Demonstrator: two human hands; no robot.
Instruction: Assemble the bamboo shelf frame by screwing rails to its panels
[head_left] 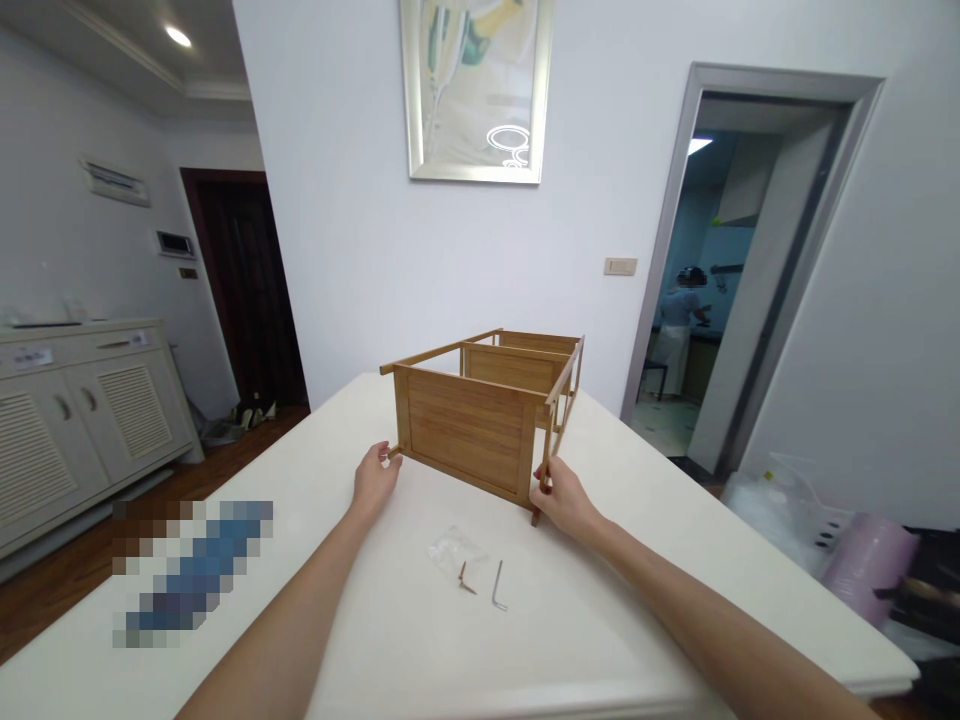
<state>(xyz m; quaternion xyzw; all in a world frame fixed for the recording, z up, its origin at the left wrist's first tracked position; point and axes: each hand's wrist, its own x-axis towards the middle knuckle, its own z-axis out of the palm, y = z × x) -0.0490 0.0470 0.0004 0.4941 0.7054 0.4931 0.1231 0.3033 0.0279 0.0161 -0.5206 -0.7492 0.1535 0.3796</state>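
Observation:
A small bamboo shelf frame [480, 410] lies on its side on the white table [660, 560], its slatted panels upright. My left hand [375, 478] pinches the end of the near left rail. My right hand [559, 492] is closed round the near right leg at its lower end. Just in front of the frame, between my arms, lie a clear plastic bag [452, 548], a small brown piece [466, 578] and a metal hex key [499, 586].
A pixelated patch covers part of the table at the left. A white louvred cabinet [67, 420] stands at the left wall. At the right are plastic packing and a pink roll [870, 562]. Another person stands in the room beyond the open doorway [686, 320].

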